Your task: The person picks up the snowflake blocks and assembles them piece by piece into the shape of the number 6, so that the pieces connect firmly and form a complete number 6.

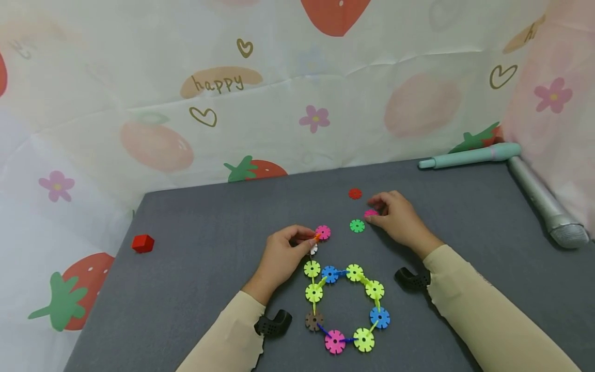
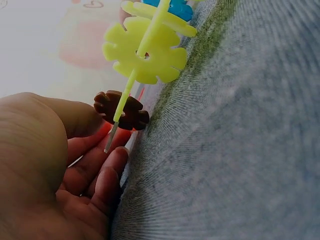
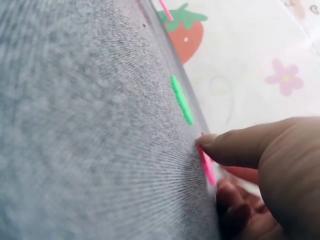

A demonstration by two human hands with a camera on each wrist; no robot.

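Observation:
In the head view my left hand [image 1: 288, 253] pinches a small orange notched disc [image 1: 317, 237], seen nearly edge-on, between thumb and fingers. A pink disc [image 1: 323, 232] adjoins it, and a white disc [image 1: 314, 249] is partly hidden below the fingers. From there the piece runs down into a ring of joined discs with yellow-green [image 1: 364, 339], blue [image 1: 380, 317], brown [image 1: 314, 321] and pink ones. My right hand [image 1: 398, 219] pinches another pink disc [image 3: 206, 165] at the table surface, partly covered by the fingers. Close beside it lies a loose green disc [image 1: 357, 226].
A red disc [image 1: 355, 194] lies farther back on the grey table [image 1: 209, 299]. At the left sits a red block [image 1: 142, 243]. Toward the right back are a pale green stick-like object [image 1: 469, 156] and a silver microphone [image 1: 548, 201]. A printed curtain [image 1: 348, 139] hangs behind.

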